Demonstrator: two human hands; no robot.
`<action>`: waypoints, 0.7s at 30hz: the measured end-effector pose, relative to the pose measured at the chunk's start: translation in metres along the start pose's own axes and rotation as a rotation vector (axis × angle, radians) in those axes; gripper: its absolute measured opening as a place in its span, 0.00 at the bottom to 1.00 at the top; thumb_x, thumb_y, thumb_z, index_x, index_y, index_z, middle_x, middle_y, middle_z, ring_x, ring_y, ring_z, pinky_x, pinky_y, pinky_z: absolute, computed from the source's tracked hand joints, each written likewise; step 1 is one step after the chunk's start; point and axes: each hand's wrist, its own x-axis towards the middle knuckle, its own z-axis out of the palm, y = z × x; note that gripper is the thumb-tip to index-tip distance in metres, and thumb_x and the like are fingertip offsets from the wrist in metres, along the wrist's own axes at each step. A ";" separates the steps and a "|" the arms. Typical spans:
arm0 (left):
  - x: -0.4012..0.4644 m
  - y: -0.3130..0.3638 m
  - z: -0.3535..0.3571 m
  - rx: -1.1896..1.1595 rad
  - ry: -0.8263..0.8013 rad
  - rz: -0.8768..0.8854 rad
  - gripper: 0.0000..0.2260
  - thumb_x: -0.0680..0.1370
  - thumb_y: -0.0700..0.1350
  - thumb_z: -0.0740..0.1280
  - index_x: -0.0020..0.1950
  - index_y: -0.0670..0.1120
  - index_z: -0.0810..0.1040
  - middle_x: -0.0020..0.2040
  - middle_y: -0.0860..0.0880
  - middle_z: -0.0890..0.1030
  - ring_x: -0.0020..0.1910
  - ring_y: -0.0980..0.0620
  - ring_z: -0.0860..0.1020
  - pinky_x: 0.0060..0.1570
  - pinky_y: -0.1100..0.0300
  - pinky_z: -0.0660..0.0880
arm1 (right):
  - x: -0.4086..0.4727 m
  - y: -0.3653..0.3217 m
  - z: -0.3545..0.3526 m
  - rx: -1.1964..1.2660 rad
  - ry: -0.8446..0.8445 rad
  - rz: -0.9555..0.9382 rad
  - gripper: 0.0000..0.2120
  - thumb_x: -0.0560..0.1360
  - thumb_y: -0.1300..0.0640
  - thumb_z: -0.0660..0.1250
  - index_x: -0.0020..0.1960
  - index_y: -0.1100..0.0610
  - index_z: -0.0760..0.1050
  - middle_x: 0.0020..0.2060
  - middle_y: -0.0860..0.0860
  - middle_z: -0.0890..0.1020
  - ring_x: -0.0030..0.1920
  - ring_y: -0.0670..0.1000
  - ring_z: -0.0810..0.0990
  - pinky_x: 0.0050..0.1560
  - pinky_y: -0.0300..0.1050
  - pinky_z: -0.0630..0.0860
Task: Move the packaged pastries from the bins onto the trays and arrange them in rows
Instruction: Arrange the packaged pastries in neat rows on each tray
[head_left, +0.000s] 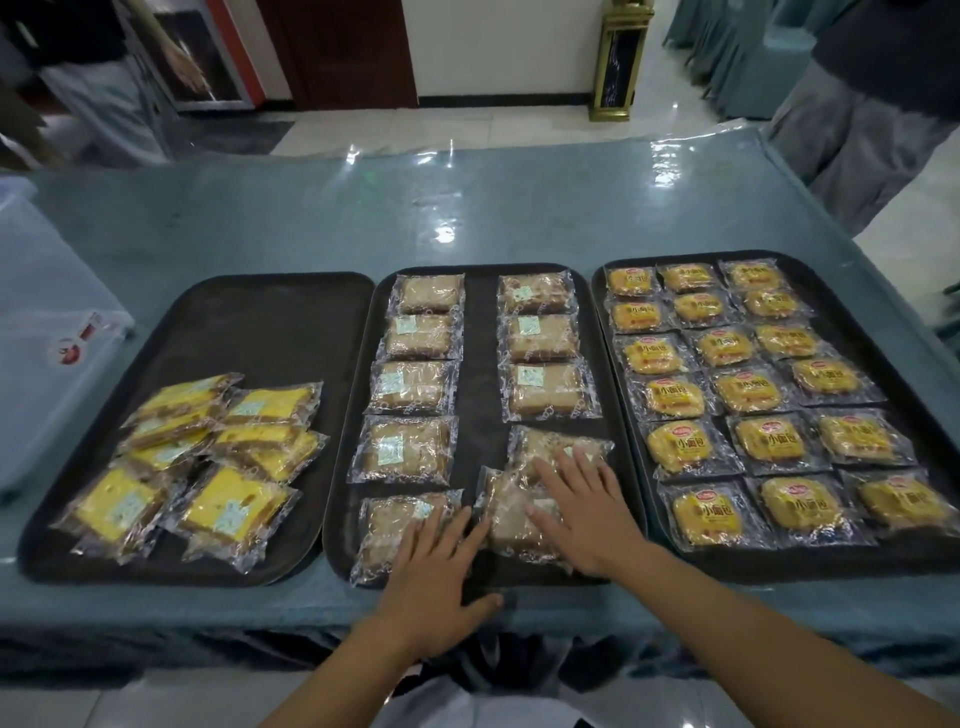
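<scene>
Left hand (434, 574) lies flat, fingers straight and spread, on the nearest brown pastry (400, 532) of the middle tray (480, 395)'s left column. Right hand (579, 512), likewise flat and spread, presses two overlapping brown packs (524, 488) at the near end of the right column, gripping nothing.

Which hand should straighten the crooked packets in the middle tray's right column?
Right. The right hand already lies flat on the two skewed packets; the left hand rests on the near left-column packet, across the gap.
</scene>
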 end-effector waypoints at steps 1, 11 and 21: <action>-0.001 0.001 0.000 0.004 -0.004 -0.007 0.39 0.77 0.72 0.52 0.79 0.61 0.35 0.79 0.56 0.34 0.76 0.48 0.28 0.63 0.56 0.18 | 0.006 0.004 -0.003 -0.034 -0.015 -0.029 0.40 0.71 0.29 0.30 0.79 0.44 0.36 0.77 0.49 0.35 0.77 0.54 0.30 0.76 0.57 0.33; -0.007 0.003 0.000 -0.080 0.001 -0.056 0.37 0.75 0.74 0.51 0.78 0.66 0.37 0.80 0.54 0.33 0.78 0.47 0.31 0.75 0.47 0.31 | 0.012 0.016 -0.017 -0.017 0.053 -0.064 0.46 0.69 0.24 0.28 0.81 0.47 0.43 0.80 0.51 0.44 0.79 0.51 0.38 0.78 0.54 0.37; -0.056 -0.014 0.020 -0.315 0.126 -0.249 0.33 0.80 0.66 0.56 0.78 0.64 0.41 0.78 0.60 0.37 0.77 0.55 0.34 0.76 0.50 0.37 | -0.065 -0.043 0.036 -0.034 0.005 -0.174 0.39 0.74 0.28 0.35 0.80 0.45 0.50 0.79 0.49 0.49 0.78 0.55 0.41 0.74 0.54 0.39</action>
